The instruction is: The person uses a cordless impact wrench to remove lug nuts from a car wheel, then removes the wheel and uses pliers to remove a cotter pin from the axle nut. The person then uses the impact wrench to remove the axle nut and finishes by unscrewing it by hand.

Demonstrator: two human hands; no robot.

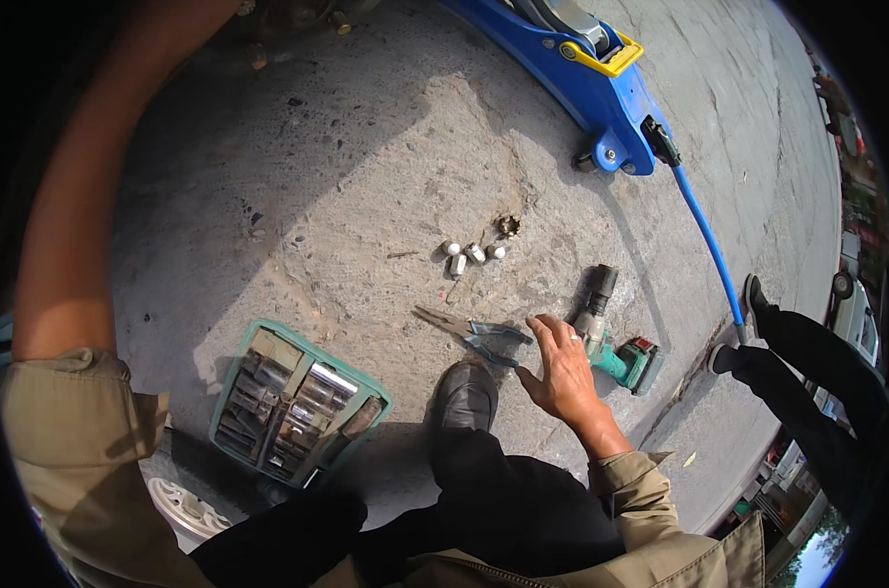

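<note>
Right hand [562, 367] hangs open and holds nothing, fingers loosely spread, palm down, just over the ground between the pliers [479, 336] and the impact wrench [611, 338]. Fingertips sit nearest the wrench's grey body; can't tell if they touch it.

Left arm [82, 196] runs up the left edge and out of the picture. The left hand itself is out of view, so no call on its state.

Wrench lies flat on the concrete, right of the person's black shoe [464, 397]. Long axis runs diagonal: black socket end points up and slightly right, toward the blue floor jack [601, 93]; green body and battery end point down-right, toward the bystander's shoes [748, 328].

Risks, as judgement:
- The grip would land near the wrench's middle. Battery end is likely heavy, so the tool could swing and drop on the concrete.
- Pliers lie just left of the hand, nose pointing up-left, blue handles toward the shoe. A sloppy reach could knock or kick them.
- Loose wheel nuts [472, 255] sit in a small cluster further out, near the wrench's nose. Sweeping the socket end round could scatter them.
- Jack handle [709, 250] runs close beside the wrench on the right; it could snag a lift.
- Open green socket case [297, 402] sits just left of the shoe; shifting feet could tip it.
</note>
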